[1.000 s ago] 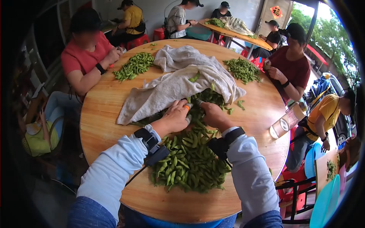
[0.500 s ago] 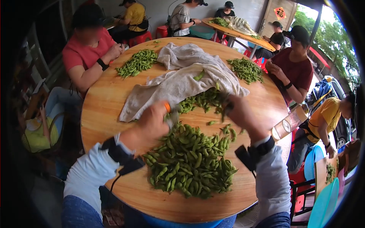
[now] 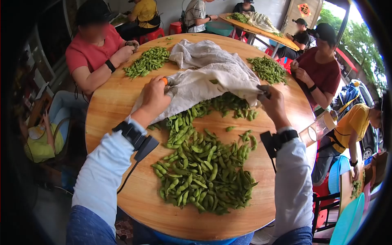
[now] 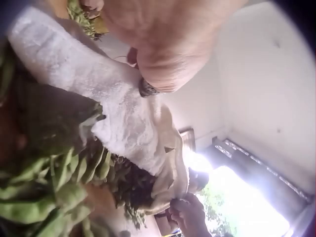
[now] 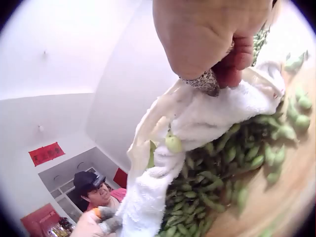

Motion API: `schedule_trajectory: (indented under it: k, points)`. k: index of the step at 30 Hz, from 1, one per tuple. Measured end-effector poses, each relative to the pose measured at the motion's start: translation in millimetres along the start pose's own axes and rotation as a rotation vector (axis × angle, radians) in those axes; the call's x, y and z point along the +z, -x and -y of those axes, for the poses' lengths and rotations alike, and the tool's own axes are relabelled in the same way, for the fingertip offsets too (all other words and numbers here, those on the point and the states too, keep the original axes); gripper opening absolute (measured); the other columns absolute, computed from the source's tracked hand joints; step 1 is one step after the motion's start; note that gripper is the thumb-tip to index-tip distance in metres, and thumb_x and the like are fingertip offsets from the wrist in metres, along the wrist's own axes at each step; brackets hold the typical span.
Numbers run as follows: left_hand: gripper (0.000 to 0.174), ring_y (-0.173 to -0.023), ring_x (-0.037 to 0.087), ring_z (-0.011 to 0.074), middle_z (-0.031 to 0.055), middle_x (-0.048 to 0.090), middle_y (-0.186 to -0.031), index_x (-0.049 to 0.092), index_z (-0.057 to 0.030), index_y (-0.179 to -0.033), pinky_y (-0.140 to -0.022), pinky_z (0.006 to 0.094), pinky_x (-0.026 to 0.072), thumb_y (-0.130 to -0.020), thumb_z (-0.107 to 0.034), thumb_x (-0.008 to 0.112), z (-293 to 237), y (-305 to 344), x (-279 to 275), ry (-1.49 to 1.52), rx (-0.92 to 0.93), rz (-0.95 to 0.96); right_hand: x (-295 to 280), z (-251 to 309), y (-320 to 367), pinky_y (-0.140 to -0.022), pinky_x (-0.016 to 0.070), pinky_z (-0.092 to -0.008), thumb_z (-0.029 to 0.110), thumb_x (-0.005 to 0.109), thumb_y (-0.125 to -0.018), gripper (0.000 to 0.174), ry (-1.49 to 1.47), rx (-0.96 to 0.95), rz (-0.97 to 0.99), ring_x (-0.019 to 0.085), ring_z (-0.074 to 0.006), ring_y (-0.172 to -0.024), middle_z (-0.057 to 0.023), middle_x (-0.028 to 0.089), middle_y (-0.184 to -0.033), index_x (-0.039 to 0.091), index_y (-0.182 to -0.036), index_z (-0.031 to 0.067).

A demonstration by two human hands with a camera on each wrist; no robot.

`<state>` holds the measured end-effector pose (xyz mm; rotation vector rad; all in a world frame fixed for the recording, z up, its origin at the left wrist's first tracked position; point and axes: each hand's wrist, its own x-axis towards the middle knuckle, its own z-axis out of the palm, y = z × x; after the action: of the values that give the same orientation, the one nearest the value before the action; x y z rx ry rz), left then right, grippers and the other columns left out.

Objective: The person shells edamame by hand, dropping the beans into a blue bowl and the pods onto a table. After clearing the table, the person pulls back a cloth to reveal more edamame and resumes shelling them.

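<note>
My left hand (image 3: 156, 98) grips the near left part of a whitish towel (image 3: 204, 83), an orange band on one finger. On the other side my right hand (image 3: 272, 103) pinches the towel's right edge between thumb and fingers. A speckled grey wrap (image 5: 203, 83) covers the right thumb in the right wrist view. Between the hands the towel's front edge arches over green soybean pods (image 3: 228, 102), partly hiding them. Closer to me a large loose pile of pods (image 3: 204, 175) lies on the round wooden table (image 3: 134, 192). A few pods cling to the towel.
Smaller pod heaps lie at the far left (image 3: 149, 61) and far right (image 3: 267, 70), each near a seated person. A clear plastic jar (image 3: 312, 132) stands at the table's right edge. Other people work at tables behind.
Both hands were in the pods at the towel's edge, then drew back and apart. Now they hold the towel. The near pile has spread and grown toward me.
</note>
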<state>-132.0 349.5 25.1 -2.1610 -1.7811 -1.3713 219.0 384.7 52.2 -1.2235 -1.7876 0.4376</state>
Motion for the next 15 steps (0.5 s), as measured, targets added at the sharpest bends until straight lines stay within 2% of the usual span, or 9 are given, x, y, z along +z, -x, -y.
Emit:
schedule_trajectory:
  k: [1, 3, 5, 6, 8, 11, 13, 14, 15]
  points:
    - [0.022, -0.083, 0.050, 0.0288, 0.0112, 0.055, -0.086, 0.056, -0.0027, -0.081, -0.075, 0.0364, 0.0380, -0.059, -0.004, 0.054, -16.0, 9.2, -12.6, -0.046, 0.112, 0.015, -9.9, -2.0, 9.2, -0.052, 0.0412, -0.0257, 0.005, 0.058, -0.065, 0.025, -0.075, 0.042, 0.027, 0.050, -0.0102, -0.053, -0.0049, 0.055, -0.060, 0.061, -0.090, 0.0032]
    - [0.025, -0.085, 0.048, 0.0262, 0.0087, 0.053, -0.089, 0.057, -0.0037, -0.082, -0.078, 0.0364, 0.0348, -0.057, -0.001, 0.053, -51.9, 30.2, -41.6, -0.138, 0.341, 0.043, -25.4, -31.9, 26.7, -0.050, 0.0396, -0.0245, 0.002, 0.058, -0.065, 0.025, 0.112, -0.011, 0.001, 0.046, -0.0118, -0.049, -0.0071, 0.053, -0.058, 0.059, -0.090, 0.0010]
    - [0.020, -0.090, 0.046, 0.0234, 0.0064, 0.052, -0.092, 0.058, -0.0041, -0.076, -0.082, 0.0362, 0.0302, -0.057, -0.001, 0.054, -40.7, 53.9, -36.9, -0.265, 0.481, 0.275, -36.0, -18.1, 53.8, -0.053, 0.0418, -0.0285, 0.003, 0.059, -0.065, 0.032, 0.318, 0.069, 0.068, 0.052, -0.0180, -0.054, -0.0120, 0.055, -0.062, 0.054, -0.096, 0.0008]
    - [0.013, -0.088, 0.047, 0.0254, 0.0074, 0.052, -0.091, 0.057, -0.0034, -0.070, -0.080, 0.0367, 0.0322, -0.057, -0.004, 0.056, -37.3, 66.1, -33.7, -0.323, 0.526, 0.238, -35.2, -21.5, 66.4, -0.055, 0.0425, -0.0315, 0.003, 0.058, -0.065, 0.035, 0.344, 0.104, 0.059, 0.054, -0.0226, -0.059, -0.0142, 0.056, -0.065, 0.052, -0.100, 0.0008]
    - [0.014, -0.087, 0.048, 0.0260, 0.0082, 0.052, -0.090, 0.057, -0.0027, -0.070, -0.078, 0.0365, 0.0343, -0.057, -0.006, 0.057, -47.5, 78.5, -46.8, -0.265, 0.404, 0.189, -33.9, -25.9, 84.8, -0.063, 0.0430, -0.0388, 0.001, 0.055, -0.066, 0.040, 0.432, 0.188, 0.089, 0.056, -0.0341, -0.072, -0.0200, 0.057, -0.072, 0.048, -0.105, 0.0000]
    - [0.018, -0.085, 0.049, 0.0300, 0.0127, 0.052, -0.088, 0.056, -0.0006, -0.076, -0.072, 0.0382, 0.0388, -0.060, -0.008, 0.059, -59.5, 103.1, -64.0, -0.117, 0.159, 0.290, -29.8, -18.0, 102.0, -0.069, 0.0441, -0.0352, 0.000, 0.051, -0.067, 0.034, 0.461, 0.198, 0.146, 0.057, -0.0312, -0.077, -0.0202, 0.058, -0.080, 0.051, -0.101, -0.0017]
    - [0.019, -0.084, 0.049, 0.0315, 0.0150, 0.052, -0.088, 0.055, -0.0002, -0.079, -0.071, 0.0390, 0.0395, -0.063, -0.010, 0.059, -59.1, 117.5, -63.2, 0.040, -0.103, 0.448, -20.9, 8.7, 106.0, -0.070, 0.0444, -0.0333, 0.000, 0.052, -0.067, 0.031, 0.337, 0.134, 0.187, 0.058, -0.0288, -0.078, -0.0191, 0.059, -0.083, 0.053, -0.098, -0.0014]
    - [0.022, -0.084, 0.050, 0.0319, 0.0159, 0.052, -0.089, 0.053, 0.0000, -0.084, -0.071, 0.0387, 0.0397, -0.066, -0.011, 0.058, -52.2, 120.2, -55.5, 0.080, -0.117, 0.424, -18.1, 20.3, 105.9, -0.070, 0.0445, -0.0324, 0.000, 0.052, -0.067, 0.030, 0.273, 0.102, 0.205, 0.058, -0.0276, -0.079, -0.0186, 0.059, -0.084, 0.054, -0.097, -0.0012]
    - [0.024, -0.084, 0.050, 0.0323, 0.0169, 0.053, -0.089, 0.052, 0.0003, -0.088, -0.071, 0.0384, 0.0399, -0.068, -0.012, 0.057, -40.0, 124.0, -39.7, 0.120, -0.133, 0.399, -4.3, -8.9, 102.5, -0.071, 0.0438, -0.0302, 0.001, 0.053, -0.068, 0.028, 0.015, 0.040, 0.349, 0.057, -0.0249, -0.080, -0.0162, 0.059, -0.086, 0.056, -0.095, 0.0001]
